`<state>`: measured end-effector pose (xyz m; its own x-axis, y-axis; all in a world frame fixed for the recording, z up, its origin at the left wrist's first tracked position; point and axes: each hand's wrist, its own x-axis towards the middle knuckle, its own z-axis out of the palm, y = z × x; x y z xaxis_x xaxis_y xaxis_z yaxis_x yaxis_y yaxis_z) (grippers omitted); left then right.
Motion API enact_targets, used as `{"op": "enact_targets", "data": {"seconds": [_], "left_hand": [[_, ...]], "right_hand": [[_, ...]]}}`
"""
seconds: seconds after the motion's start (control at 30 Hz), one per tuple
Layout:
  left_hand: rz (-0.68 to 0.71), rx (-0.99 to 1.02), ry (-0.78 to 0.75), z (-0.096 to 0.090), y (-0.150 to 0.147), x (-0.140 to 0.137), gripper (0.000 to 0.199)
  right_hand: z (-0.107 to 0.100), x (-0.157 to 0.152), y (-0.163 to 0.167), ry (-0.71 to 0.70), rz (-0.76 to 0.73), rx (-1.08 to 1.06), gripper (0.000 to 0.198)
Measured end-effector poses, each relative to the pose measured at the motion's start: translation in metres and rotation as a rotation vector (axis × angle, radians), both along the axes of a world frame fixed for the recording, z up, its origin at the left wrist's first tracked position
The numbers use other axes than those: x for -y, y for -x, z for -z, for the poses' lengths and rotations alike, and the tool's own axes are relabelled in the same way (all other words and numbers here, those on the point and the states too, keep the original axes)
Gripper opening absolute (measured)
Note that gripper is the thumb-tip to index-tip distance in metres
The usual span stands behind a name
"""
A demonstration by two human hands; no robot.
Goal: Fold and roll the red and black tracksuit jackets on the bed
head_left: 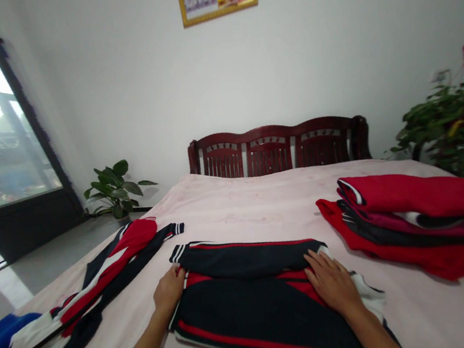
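Observation:
A navy track jacket (260, 314) with red piping and white trim lies partly folded on the bed in front of me. One sleeve (244, 257) runs sideways across its far part, with the white-striped cuff at the left. My left hand (168, 290) pinches the jacket's left edge just below that cuff; its fingertips are partly hidden. At the sleeve's right end, my right hand (332, 281) rests flat on the fabric with its fingers stretched out. Some white cloth of the jacket sticks out to the right of this hand.
A stack of folded red and dark clothes (420, 222) lies at the right. To the left, a red, white and navy jacket (111, 266) is spread beside a blue garment (1, 345). A pink sheet (237, 208) covers the bed, with a wooden bench back (269, 148) beyond it.

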<state>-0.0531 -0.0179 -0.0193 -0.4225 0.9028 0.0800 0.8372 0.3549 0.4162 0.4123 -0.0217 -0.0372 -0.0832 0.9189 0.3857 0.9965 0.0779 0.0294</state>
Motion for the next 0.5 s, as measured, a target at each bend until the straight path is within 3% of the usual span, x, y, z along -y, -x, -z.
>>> {"op": "enact_targets", "data": {"seconds": [0.33, 0.5], "left_hand": [[-0.032, 0.015, -0.157, -0.001, -0.003, 0.006, 0.032], [0.060, -0.142, -0.435, -0.017, -0.015, 0.013, 0.026]], "right_hand": [[-0.002, 0.002, 0.002, 0.023, -0.001, -0.020, 0.047], [-0.013, 0.002, 0.004, 0.101, 0.034, -0.033, 0.047]]}}
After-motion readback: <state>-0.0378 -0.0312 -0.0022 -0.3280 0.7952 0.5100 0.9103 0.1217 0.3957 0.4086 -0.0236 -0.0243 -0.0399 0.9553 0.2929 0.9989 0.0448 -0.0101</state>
